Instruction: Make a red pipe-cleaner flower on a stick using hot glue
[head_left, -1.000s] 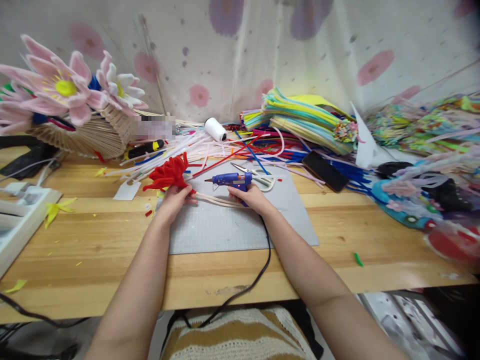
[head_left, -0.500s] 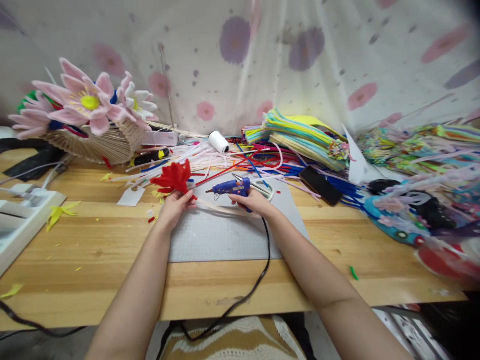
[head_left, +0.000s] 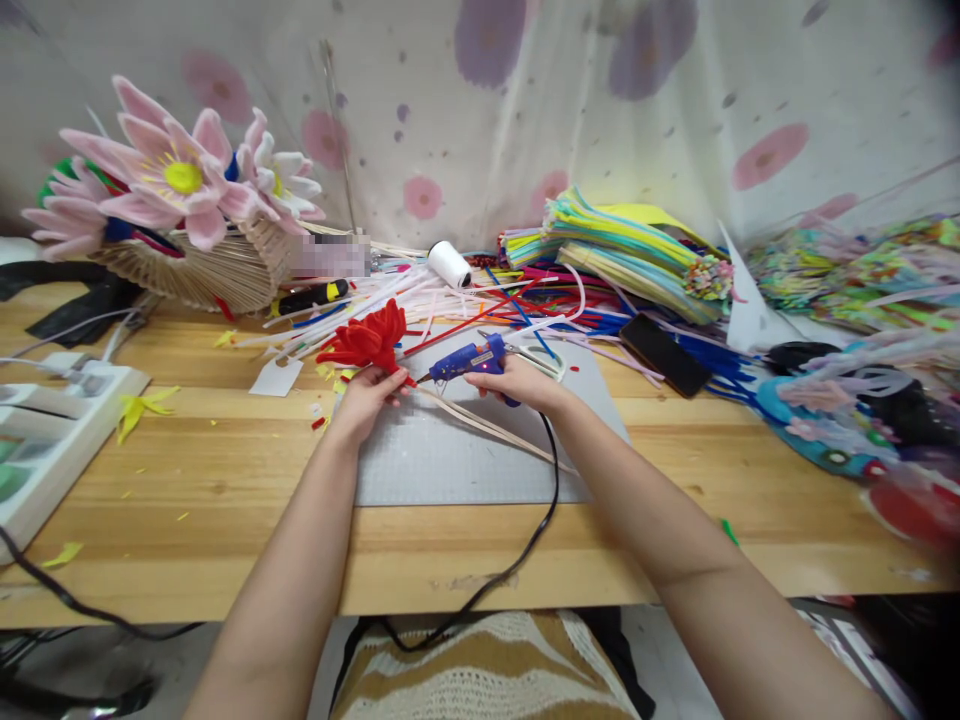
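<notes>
My left hand [head_left: 369, 398] is closed around the base of a red pipe-cleaner flower [head_left: 367, 341], whose pale stems [head_left: 491, 427] trail to the right across the grey cutting mat [head_left: 450, 460]. My right hand [head_left: 519, 382] grips a blue glue gun [head_left: 469, 359]. Its nozzle points left, almost touching the flower's base beside my left fingers. The gun's black cord [head_left: 541, 520] runs down over the mat and off the table's front edge.
Scissors [head_left: 536, 355] lie just behind the glue gun. Loose pipe cleaners [head_left: 480, 300], a white thread spool [head_left: 448, 264], bundled coloured stems [head_left: 622, 250] and a black phone [head_left: 664, 355] crowd the back. Pink flowers [head_left: 172, 180] on a stick basket stand back left; a white tray [head_left: 52, 440] sits left.
The glue gun's nozzle has tilted down and closed in on the base of the red flower. The flower and stems have lifted and turned slightly in my left hand.
</notes>
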